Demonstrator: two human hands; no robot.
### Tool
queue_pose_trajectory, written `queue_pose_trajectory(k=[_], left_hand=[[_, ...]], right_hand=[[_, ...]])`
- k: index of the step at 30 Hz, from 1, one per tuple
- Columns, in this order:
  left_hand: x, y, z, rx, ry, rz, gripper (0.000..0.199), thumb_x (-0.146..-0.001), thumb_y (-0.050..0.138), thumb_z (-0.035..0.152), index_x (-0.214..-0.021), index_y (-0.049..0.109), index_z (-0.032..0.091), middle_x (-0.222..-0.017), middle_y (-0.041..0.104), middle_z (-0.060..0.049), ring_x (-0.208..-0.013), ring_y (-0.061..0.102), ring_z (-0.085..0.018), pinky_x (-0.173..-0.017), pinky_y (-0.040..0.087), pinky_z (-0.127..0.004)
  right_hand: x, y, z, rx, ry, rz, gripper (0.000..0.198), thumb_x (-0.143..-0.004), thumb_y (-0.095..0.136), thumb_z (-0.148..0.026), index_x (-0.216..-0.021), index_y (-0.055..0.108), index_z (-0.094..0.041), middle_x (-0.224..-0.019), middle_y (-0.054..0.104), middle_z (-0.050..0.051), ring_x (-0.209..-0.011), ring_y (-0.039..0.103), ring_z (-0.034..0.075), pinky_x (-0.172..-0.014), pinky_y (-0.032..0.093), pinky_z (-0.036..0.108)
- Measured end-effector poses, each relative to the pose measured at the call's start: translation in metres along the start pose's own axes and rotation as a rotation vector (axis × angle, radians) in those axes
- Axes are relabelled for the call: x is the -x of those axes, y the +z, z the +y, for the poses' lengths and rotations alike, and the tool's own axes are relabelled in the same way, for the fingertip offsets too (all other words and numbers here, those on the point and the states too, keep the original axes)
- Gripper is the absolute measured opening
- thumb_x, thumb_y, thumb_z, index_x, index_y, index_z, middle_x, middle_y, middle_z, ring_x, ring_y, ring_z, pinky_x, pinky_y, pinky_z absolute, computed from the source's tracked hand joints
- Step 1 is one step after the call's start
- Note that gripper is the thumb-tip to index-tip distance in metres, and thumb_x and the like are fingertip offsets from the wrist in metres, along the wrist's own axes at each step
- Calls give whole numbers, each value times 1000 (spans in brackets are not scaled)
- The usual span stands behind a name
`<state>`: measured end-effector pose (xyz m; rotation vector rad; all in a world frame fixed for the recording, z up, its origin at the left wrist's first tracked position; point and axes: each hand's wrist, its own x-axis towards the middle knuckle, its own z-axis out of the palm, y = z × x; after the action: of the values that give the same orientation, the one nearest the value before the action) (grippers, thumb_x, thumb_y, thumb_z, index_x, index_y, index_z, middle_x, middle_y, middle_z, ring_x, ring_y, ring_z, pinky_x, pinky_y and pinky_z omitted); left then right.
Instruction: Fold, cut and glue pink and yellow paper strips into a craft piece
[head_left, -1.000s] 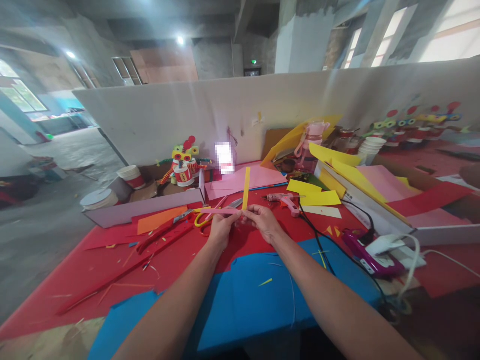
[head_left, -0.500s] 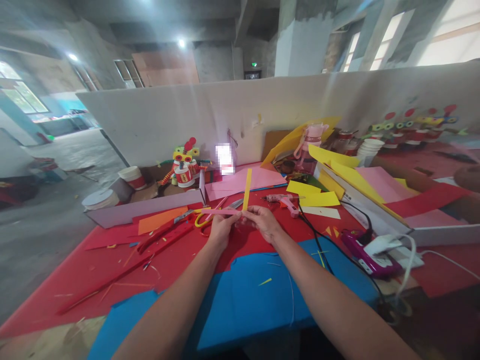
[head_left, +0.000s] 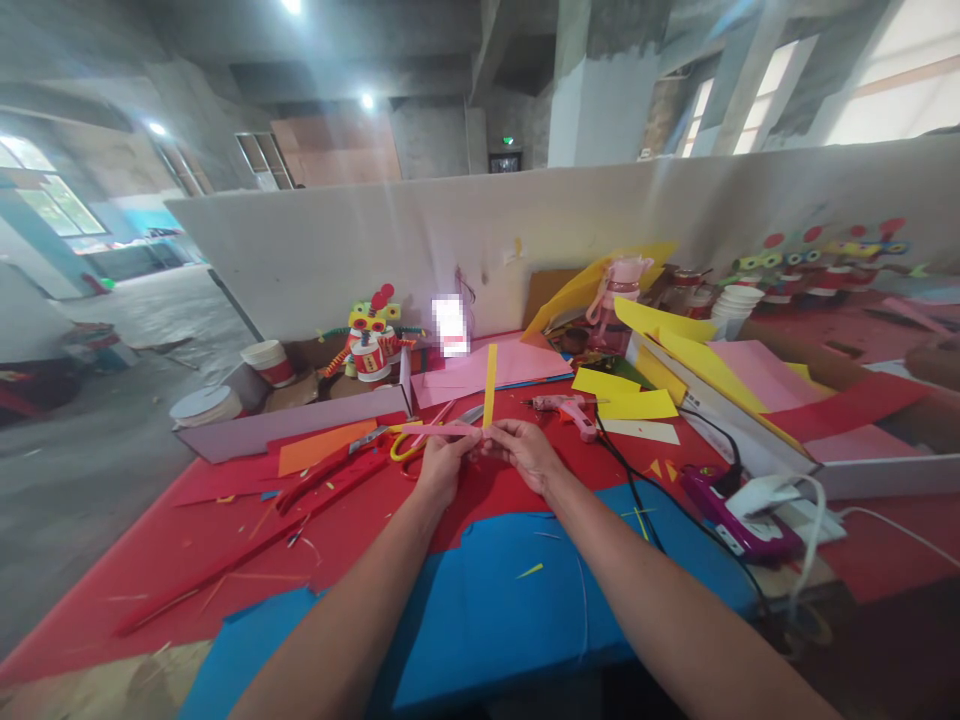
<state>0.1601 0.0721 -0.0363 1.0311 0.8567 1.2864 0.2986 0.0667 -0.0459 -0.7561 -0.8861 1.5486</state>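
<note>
On the left, the scissors (head_left: 401,446) lay on the red table cover (head_left: 480,493), just beyond the left hand. The pink strip (head_left: 435,430) ran out level above that hand, and the left hand (head_left: 441,468) pinched its inner end between thumb and fingers. At the meeting point the yellow strip (head_left: 490,385) rose nearly upright, its foot pinched in the fingertips of the right hand (head_left: 525,455); whether the strips were stuck together or merely lapped there was hard to tell behind the fingers. Both looked like thin paper, so probably almost weightless, bendy along their length and quick to crease. The best hold seemed a light fingertip pinch on the flat faces close to that corner, leaving the long free ends alone. Farther right lay the glue gun (head_left: 574,412), touched by neither hand.
</note>
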Motion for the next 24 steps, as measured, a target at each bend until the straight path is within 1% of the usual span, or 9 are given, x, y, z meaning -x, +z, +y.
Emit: queue_pose_trajectory(k=[4, 7, 11, 14, 19, 24], left_hand=[[0, 1, 0, -17, 5, -7, 24, -59, 81, 27, -63, 61, 13, -53, 58, 1, -47, 49, -9, -49, 35, -22], [0, 1, -1, -31, 26, 3, 22, -60, 79, 26, -63, 61, 13, -52, 57, 1, -47, 48, -8, -49, 35, -22], [-2, -1, -2, -50, 30, 6, 21, -61, 78, 26, -63, 62, 13, -52, 57, 1, -47, 49, -9, -49, 35, -22], [-3, -2, -3, -58, 11, 3, 21, -61, 78, 27, -62, 62, 13, -51, 57, 0, -46, 48, -9, -47, 34, -22], [-3, -1, -2, -62, 7, -5, 22, -61, 79, 28, -62, 62, 13, -52, 57, 0, -45, 48, -8, -47, 35, -22], [-2, 1, -2, -72, -4, -29, 25, -64, 78, 32, -67, 62, 13, -55, 60, -1, -45, 48, -8, -46, 35, -22]], right_hand=[[-1, 3, 2, 62, -39, 81, 38, -49, 87, -46, -66, 71, -16, -59, 65, 0, -57, 60, 12, -68, 53, 30], [-1, 5, 2, 72, -46, 124, 39, -48, 87, -47, -66, 71, -16, -60, 65, 0, -58, 59, 12, -68, 53, 30], [1, 5, 0, 50, -5, 82, 38, -47, 87, -44, -68, 71, -16, -64, 66, 0, -61, 60, 12, -73, 53, 31], [2, 5, -2, 83, -5, 62, 37, -48, 87, -42, -68, 71, -16, -65, 66, -1, -60, 59, 11, -70, 51, 28], [1, 4, -1, 190, -34, 119, 35, -50, 84, -45, -65, 69, -17, -59, 65, 0, -56, 57, 12, -61, 46, 27], [-2, 4, 3, 187, -98, 171, 35, -51, 82, -47, -63, 68, -18, -58, 65, 0, -57, 56, 14, -62, 45, 28]])
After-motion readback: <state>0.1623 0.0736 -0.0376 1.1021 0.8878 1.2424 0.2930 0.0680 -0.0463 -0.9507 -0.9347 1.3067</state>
